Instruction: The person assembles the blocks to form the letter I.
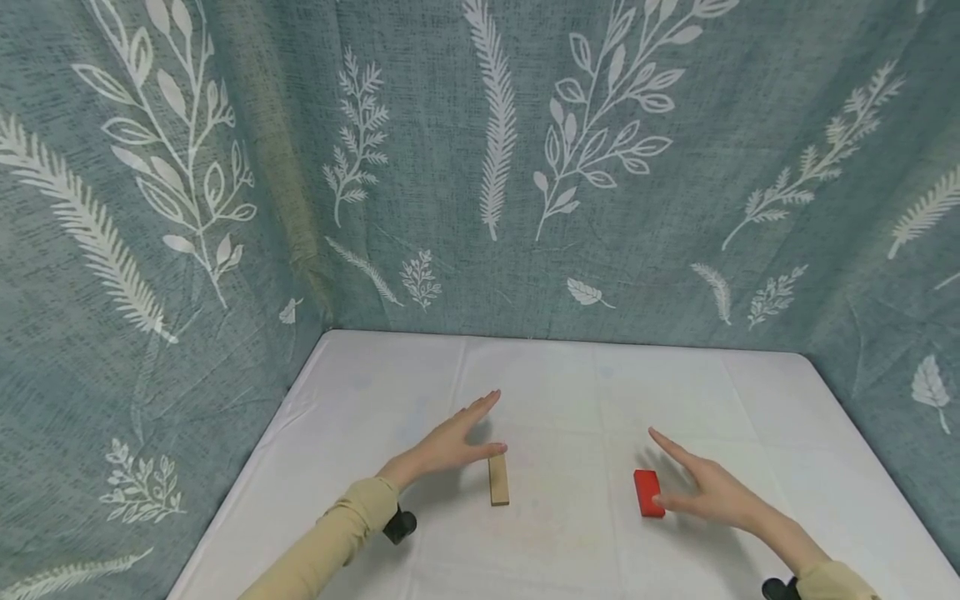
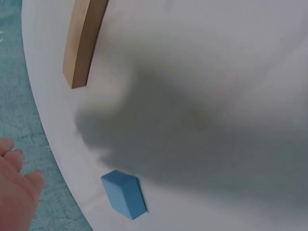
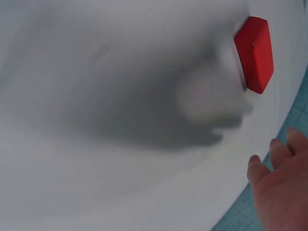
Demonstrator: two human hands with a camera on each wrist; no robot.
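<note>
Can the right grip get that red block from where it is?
Yes, it looks that way: the right grip is empty and hovers right by the red block, and I see nothing between them in the way.

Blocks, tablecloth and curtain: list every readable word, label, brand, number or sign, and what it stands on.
None can be read on the wooden block, blue block, red block, tablecloth or leaf-patterned curtain.
A dark speck on the red block is too small to make out.
</note>
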